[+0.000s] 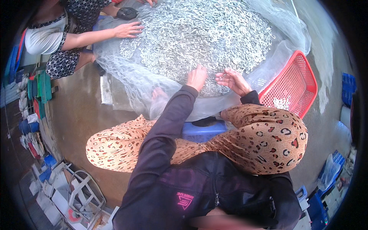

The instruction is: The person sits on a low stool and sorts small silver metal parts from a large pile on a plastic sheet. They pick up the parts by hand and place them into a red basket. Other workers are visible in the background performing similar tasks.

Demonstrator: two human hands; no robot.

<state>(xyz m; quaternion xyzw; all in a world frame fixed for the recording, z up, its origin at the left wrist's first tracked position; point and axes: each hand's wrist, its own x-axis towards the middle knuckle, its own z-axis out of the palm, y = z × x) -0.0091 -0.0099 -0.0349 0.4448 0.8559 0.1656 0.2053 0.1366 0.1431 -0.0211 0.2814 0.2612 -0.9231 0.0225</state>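
Observation:
A broad heap of small, curled, silvery-white pieces (207, 34), too small to name for certain, lies on a translucent mesh net (119, 73). At the heap's near edge my left hand (197, 78) touches the pieces, its fingers bent and drawn together; whatever is between the fingertips is hidden. Just to its right, my right hand (234, 81) hovers over the near edge with fingers apart and the palm partly turned up, and nothing shows in it. A red perforated basket (297, 82) stands right of that hand, holding a few of the white pieces (281, 102).
Across the heap at the left, another person's hand (128, 30) rests flat by the pieces, near a dark rounded object (127, 13). A blue plastic stool (204, 130) shows between my knees. Blue crates (349, 89) stand far right; a metal-framed cart (82, 191) is lower left.

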